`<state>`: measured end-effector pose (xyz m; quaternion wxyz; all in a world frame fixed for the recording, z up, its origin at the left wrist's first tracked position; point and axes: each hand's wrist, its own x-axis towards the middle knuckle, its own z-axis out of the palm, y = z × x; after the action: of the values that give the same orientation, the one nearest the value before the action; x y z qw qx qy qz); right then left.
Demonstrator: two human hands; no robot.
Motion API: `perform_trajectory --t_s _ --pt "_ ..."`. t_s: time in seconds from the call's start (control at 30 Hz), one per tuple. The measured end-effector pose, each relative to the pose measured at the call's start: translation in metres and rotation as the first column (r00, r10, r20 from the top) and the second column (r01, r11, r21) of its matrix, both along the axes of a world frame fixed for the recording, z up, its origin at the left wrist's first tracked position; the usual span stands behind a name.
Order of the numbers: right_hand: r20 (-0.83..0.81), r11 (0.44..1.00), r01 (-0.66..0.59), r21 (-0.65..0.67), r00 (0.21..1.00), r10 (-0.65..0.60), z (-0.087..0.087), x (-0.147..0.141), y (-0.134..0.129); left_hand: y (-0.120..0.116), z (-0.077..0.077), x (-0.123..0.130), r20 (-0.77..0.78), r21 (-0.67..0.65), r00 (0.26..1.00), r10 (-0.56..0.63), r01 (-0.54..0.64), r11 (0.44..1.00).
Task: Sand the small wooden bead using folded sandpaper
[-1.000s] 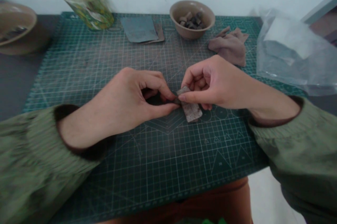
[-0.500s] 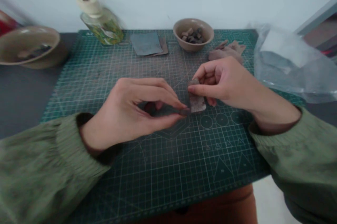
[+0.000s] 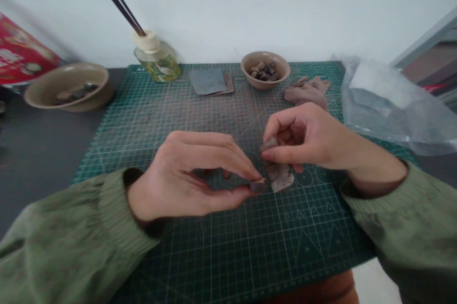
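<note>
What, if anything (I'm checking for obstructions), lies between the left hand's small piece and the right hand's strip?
Nothing visible: the small piece in the left hand nearly meets the strip in the right hand; whether they touch is unclear.

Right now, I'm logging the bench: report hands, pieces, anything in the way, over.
Left hand pinching small dark block. Right hand holding mottled grey strip close beside it. Nothing seen between block and strip; crumpled cloth beyond right hand.
</note>
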<state>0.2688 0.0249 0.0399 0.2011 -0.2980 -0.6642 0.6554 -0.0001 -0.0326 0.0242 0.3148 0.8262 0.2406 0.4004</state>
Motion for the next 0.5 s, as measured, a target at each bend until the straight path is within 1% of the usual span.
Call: perform_trajectory --t_s 0.13,0.37,0.43,0.5 --pt "-0.046 0.999 -0.032 -0.023 0.998 0.031 -0.0011 0.0031 -0.0007 -0.0001 0.0001 -0.0002 0.003 0.017 1.000 -0.001 0.001 1.000" --pt "-0.058 0.999 -0.046 -0.027 0.997 0.045 0.0002 0.0032 -0.0019 0.0007 0.0003 -0.0025 -0.024 0.024 1.000 0.013 -0.012 1.000" --pt "-0.063 0.999 -0.043 -0.014 0.997 0.042 -0.0003 0.0030 -0.0017 0.0023 -0.0005 -0.0029 -0.059 0.017 0.998 0.017 -0.016 1.000" --pt "-0.050 1.000 -0.031 0.003 0.998 0.031 -0.0004 0.0026 -0.0014 0.0050 -0.0025 -0.0029 -0.146 -0.015 0.988 0.044 -0.047 0.999"
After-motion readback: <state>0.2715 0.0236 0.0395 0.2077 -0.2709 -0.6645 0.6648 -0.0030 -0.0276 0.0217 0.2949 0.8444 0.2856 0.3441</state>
